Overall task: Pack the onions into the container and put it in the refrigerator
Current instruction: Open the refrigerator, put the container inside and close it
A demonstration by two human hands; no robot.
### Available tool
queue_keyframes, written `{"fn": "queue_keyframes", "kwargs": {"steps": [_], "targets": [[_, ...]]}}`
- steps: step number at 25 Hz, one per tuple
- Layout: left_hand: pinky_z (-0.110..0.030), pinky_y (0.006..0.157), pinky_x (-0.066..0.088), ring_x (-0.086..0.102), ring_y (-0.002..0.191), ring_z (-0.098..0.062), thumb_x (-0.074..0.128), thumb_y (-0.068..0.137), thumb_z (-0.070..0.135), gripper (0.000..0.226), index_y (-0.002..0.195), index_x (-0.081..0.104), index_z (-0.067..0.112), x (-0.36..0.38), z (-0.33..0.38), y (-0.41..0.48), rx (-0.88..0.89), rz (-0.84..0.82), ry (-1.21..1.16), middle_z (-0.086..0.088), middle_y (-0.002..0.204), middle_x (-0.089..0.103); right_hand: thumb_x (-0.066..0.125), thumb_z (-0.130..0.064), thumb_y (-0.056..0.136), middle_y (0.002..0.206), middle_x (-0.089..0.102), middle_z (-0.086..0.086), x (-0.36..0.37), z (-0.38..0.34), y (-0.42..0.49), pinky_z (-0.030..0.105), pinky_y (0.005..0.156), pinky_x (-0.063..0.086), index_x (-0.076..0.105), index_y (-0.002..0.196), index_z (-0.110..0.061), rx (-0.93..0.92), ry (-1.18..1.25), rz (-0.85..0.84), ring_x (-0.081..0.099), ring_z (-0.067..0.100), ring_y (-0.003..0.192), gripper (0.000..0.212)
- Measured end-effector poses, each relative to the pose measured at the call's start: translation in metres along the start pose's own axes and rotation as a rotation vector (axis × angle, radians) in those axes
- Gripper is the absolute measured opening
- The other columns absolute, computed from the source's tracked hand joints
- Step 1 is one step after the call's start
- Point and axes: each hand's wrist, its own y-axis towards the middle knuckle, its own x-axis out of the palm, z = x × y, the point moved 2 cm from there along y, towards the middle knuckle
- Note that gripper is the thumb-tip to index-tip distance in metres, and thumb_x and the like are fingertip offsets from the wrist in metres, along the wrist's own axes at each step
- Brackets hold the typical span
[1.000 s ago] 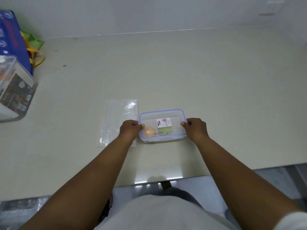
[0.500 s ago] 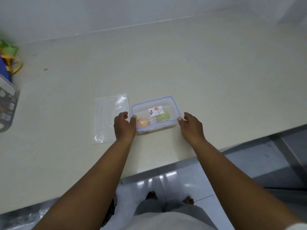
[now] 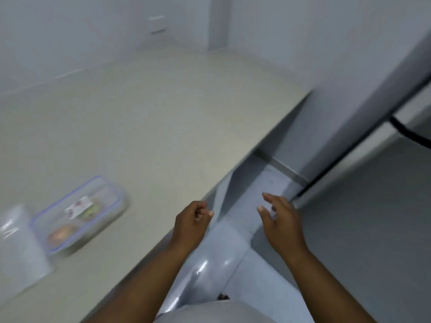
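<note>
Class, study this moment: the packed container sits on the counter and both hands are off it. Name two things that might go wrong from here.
1. The container lies on the counter while both the left hand and right hand are empty, so it may get left behind.
2. The refrigerator looks closed; carrying the container two-handed would leave no hand free for the door.

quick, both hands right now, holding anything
left hand: loosely curled, holding nothing
right hand: open, fingers spread, holding nothing

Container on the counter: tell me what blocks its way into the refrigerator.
The container sits lidded on the counter, held by neither hand. The refrigerator to the right appears shut, so its closed door blocks the way. The right hand hangs open near its lower edge.
</note>
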Motion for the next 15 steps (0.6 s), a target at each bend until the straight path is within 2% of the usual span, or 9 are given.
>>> {"fn": "queue_keyframes", "kwargs": {"steps": [4,6,7,9,10,12,15], "targets": [[0.001,0.066,0.043,0.060,0.080,-0.001,0.071,0.084,0.029,0.019,0.096,0.057,0.034,0.103,0.079,0.030,0.141,-0.328,0.045,0.012,0.088,0.064,0.064,-0.018,0.090,0.110,0.065,0.016,-0.119,0.013,0.028,0.035,0.094,0.041,0.064,0.116,-0.005,-0.150,-0.302,0.488,0.056,0.036,0.104,0.029],[-0.006,0.069,0.047,0.060,0.082,-0.002,0.071,0.084,0.034,0.023,0.102,0.056,0.031,0.152,0.121,0.041,0.218,-0.440,0.086,0.010,0.093,0.064,0.062,-0.021,0.089,0.111,0.062,0.020,-0.170,0.016,0.044,0.041,0.095,0.045,0.063,0.116,-0.002,-0.167,-0.459,0.625,0.055,0.039,0.106,0.033],[-0.016,0.077,0.052,0.061,0.086,-0.007,0.070,0.084,0.035,0.025,0.105,0.057,0.029,0.176,0.142,0.046,0.250,-0.478,0.100,0.005,0.099,0.064,0.061,-0.022,0.088,0.113,0.061,0.021,-0.191,0.018,0.051,0.045,0.095,0.046,0.062,0.117,0.000,-0.142,-0.528,0.648,0.054,0.041,0.108,0.036],[-0.039,0.096,0.051,0.061,0.110,-0.020,0.068,0.085,0.037,0.041,0.122,0.057,0.021,0.221,0.184,0.055,0.294,-0.531,0.137,-0.006,0.122,0.062,0.062,-0.022,0.087,0.115,0.060,0.023,-0.219,0.022,0.062,0.048,0.092,0.047,0.059,0.121,0.002,-0.072,-0.641,0.624,0.053,0.043,0.108,0.042],[-0.043,0.104,0.047,0.055,0.123,-0.024,0.067,0.086,0.039,0.055,0.134,0.052,0.018,0.240,0.202,0.059,0.308,-0.551,0.157,-0.007,0.135,0.057,0.063,-0.021,0.086,0.114,0.060,0.023,-0.225,0.023,0.065,0.047,0.089,0.047,0.058,0.123,0.003,-0.059,-0.687,0.589,0.053,0.042,0.105,0.043],[-0.038,0.104,0.044,0.049,0.131,-0.023,0.066,0.086,0.042,0.066,0.143,0.044,0.016,0.269,0.230,0.067,0.337,-0.589,0.161,-0.005,0.146,0.051,0.064,-0.019,0.086,0.112,0.059,0.023,-0.228,0.025,0.068,0.045,0.084,0.046,0.057,0.124,0.003,-0.063,-0.754,0.523,0.053,0.041,0.102,0.044],[-0.022,0.082,0.046,0.060,0.117,-0.020,0.067,0.085,0.042,0.055,0.131,0.055,0.016,0.291,0.238,0.076,0.358,-0.615,0.145,-0.002,0.128,0.064,0.062,-0.013,0.086,0.110,0.057,0.021,-0.229,0.027,0.073,0.043,0.081,0.043,0.058,0.121,0.002,-0.041,-0.792,0.501,0.052,0.038,0.099,0.038]]}}
